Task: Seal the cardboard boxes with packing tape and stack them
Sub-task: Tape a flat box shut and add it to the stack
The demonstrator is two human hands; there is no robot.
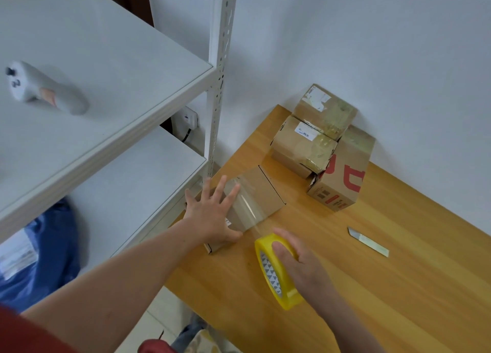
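The small cardboard box (263, 193) sits at the left edge of the bench (372, 286), close to the upright of the shelf (106, 73). The left hand (212, 209) lies flat on its near end, fingers spread wide and straight, pinning it down. The right hand (300, 262) is curled round the yellow tape roll (271, 273), just off the box's near corner. A clear strip of tape (249, 209) runs from the roll up across the top of the box. The step looks like laying the strip along the lid seam.

Several things could go wrong from here. The box is light and near the bench edge, so a hard pull on the roll could drag it sideways or off the edge if the left hand eases up. If the strip goes slack it may fold on itself or wrinkle, and the seal will be weak. A pull at an angle would walk the tape off the seam. The spread fingers lie close to the strip and could catch on the sticky side.

The cutter (369, 241) lies well apart to the right, so reaching for it means freeing a hand, and the strip could spring back. The stacked boxes (318, 140) in the back corner sit unevenly and could topple when another is added.
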